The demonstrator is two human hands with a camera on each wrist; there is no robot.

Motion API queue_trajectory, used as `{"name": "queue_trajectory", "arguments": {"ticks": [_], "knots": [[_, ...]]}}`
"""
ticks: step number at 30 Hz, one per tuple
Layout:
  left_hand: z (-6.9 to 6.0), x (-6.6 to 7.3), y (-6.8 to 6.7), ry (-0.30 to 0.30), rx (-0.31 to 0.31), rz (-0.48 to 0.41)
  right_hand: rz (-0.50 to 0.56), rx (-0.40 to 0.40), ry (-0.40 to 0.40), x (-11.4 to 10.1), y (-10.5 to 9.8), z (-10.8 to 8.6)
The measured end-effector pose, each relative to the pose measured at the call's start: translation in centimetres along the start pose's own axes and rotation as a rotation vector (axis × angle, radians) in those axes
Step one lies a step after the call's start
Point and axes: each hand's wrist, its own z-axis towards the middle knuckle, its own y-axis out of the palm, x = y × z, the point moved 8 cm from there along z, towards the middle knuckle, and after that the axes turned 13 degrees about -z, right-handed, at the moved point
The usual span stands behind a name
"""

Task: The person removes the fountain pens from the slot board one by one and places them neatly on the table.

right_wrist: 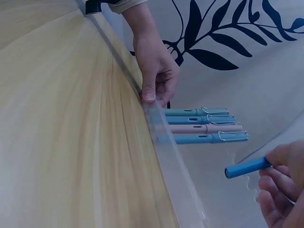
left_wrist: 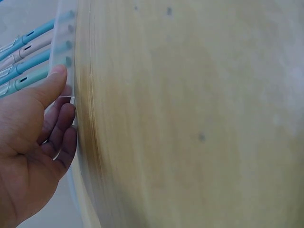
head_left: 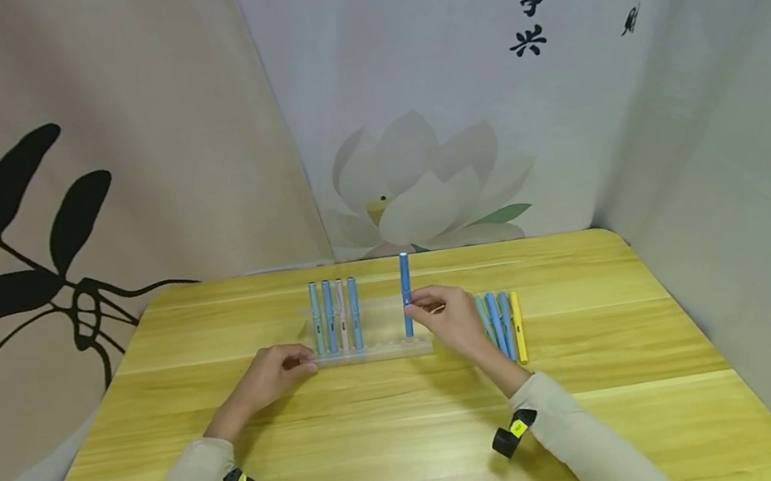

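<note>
A clear pen rack [head_left: 390, 352] stands near the middle of the wooden table. In its left part, a pale green pen [head_left: 317, 318], two blue pens [head_left: 355, 317] and a pale pink pen [head_left: 343, 314] stand upright. My left hand [head_left: 276, 375] grips the rack's left end, thumb on the front of its base and fingers curled at the edge. A blue pen [head_left: 404, 275] is pinched near its middle between the thumb and fingers of my right hand [head_left: 452, 318]. This pen is nearly upright at the rack's right part, its lower end [right_wrist: 237, 170] apart from the base.
Right of the rack, a green pen [head_left: 484, 317], two blue pens [head_left: 496, 324] and a yellow pen [head_left: 518, 329] lie side by side on the table [head_left: 404, 456]. Behind the table hangs a printed curtain [head_left: 210, 134].
</note>
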Motion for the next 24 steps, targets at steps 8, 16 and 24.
{"name": "queue_trajectory", "arguments": {"ticks": [8, 16, 24], "knots": [[0.1, -0.1, 0.1, -0.018, -0.009, 0.012, -0.014, 0.024, 0.021, 1.0, -2.3, -0.6], [0.1, -0.4, 0.2, -0.026, -0.009, 0.002, -0.043, 0.029, 0.051, 2.3, -4.7, -1.4], [0.2, -0.3, 0.1, -0.030, -0.010, 0.016, -0.094, 0.057, 0.083, 4.0, -7.0, -2.1]]}}
